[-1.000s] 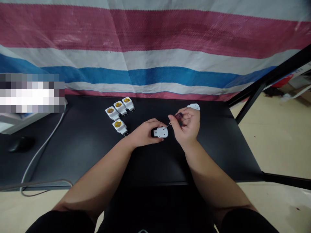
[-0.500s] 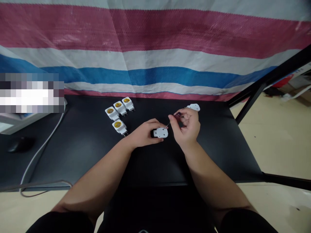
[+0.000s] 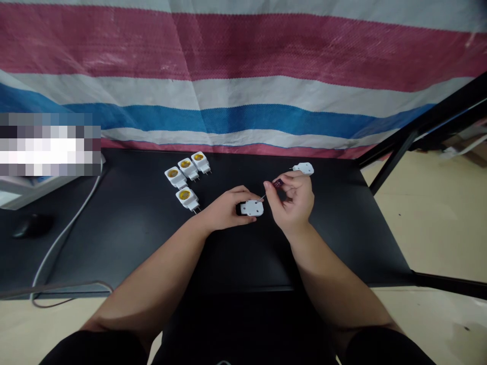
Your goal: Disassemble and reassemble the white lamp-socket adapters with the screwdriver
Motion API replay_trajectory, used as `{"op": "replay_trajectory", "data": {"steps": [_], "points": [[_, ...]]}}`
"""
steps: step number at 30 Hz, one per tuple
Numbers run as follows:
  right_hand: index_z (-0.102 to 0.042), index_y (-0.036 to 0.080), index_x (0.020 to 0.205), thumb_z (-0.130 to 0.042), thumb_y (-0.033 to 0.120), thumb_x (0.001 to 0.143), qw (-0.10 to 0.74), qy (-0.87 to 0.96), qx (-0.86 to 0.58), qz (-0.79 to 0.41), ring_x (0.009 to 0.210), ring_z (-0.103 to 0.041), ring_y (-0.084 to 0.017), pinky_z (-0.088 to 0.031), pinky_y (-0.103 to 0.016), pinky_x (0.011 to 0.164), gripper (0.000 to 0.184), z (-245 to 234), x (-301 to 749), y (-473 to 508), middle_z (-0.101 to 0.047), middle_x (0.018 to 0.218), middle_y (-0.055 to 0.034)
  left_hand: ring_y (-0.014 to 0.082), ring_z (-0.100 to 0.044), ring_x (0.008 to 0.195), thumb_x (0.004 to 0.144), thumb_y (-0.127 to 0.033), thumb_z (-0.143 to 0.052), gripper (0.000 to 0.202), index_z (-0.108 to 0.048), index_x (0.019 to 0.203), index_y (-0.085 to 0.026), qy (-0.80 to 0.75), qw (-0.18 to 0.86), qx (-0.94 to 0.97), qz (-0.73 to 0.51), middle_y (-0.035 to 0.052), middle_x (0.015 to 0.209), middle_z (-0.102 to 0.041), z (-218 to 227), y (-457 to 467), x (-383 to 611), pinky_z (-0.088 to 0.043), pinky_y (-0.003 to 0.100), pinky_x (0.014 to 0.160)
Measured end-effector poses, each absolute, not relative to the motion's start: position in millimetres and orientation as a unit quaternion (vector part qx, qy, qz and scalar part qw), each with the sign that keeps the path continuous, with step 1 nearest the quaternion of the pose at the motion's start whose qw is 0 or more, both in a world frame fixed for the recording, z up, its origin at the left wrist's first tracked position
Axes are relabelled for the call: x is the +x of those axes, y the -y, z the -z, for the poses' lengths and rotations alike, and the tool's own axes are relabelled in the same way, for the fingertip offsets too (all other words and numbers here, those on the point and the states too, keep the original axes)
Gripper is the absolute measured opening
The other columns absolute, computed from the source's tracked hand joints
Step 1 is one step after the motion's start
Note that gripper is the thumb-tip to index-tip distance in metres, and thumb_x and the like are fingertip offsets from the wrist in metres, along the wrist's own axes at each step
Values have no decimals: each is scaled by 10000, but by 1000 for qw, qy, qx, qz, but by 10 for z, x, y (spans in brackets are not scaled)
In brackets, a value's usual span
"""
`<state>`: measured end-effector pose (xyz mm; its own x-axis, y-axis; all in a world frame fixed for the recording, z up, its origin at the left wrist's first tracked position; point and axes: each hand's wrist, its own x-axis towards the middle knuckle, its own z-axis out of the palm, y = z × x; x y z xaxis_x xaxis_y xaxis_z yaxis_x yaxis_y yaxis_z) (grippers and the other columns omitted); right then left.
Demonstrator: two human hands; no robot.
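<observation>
My left hand (image 3: 233, 209) is closed around a white plug-in unit (image 3: 252, 208), which lies with its flat, holed back facing up on the black table. Between the fingers of my right hand (image 3: 292, 198) is a screwdriver with a dark red handle (image 3: 279, 183). Its thin shaft slants down to the left, and the tip meets one of the holes in the unit's back, near the upper edge. Just beyond my right hand lies another white plug-in unit (image 3: 304, 168), also back side up, with a metal pin showing at its left.
Several white plug-in units with round yellow faces, one of them nearest me (image 3: 187, 198), lie left of my hands. A black mouse (image 3: 32, 226) and a grey cable (image 3: 72, 223) are at the far left. A striped sheet (image 3: 243, 119) hangs behind the table (image 3: 125, 243).
The screwdriver handle has turned slightly in my right hand's fingers. My left hand and the white unit stay in place.
</observation>
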<state>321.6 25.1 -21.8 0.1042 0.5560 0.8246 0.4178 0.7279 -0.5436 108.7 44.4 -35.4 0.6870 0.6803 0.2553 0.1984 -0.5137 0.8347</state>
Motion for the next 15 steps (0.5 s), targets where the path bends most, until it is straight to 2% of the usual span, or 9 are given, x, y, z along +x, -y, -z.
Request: {"op": "replay_trajectory", "data": {"steps": [4,10,12,15], "points": [[-663,271,1233,-773,243,993,646,662,-362,-114,907,-728,-204,-670,-367,673,265,189,3207,-225,-670,1125,-65,245,-717,1102,879,-265,-891,511,-767,1375,-246,-269,414,819,-292,105,1234,-714,367,-445,1082,-607,404,972],[-714,293,1344,-636,332,1089,617,624,-348,-331,969,-761,-204,-671,-426,886,269,107,3202,-210,-728,1116,-52,251,-715,1129,885,-260,-883,522,-758,1392,-249,-268,413,820,-290,103,1244,-707,345,-442,1085,-599,422,997],[-714,280,1333,-571,376,1093,611,597,-318,-412,906,-731,-208,-653,-443,869,295,78,3193,-223,-718,1020,-41,245,-717,1102,883,-262,-882,513,-763,1381,-245,-272,414,819,-288,100,1236,-701,331,-438,1088,-602,414,975],[-699,252,1268,-530,433,1060,599,550,-246,-527,735,-607,-194,-584,-400,717,323,46,3159,-241,-608,817,-3,235,-708,1060,879,-261,-880,471,-774,1337,-230,-271,408,823,-287,88,1182,-700,328,-437,1093,-595,396,938]]}}
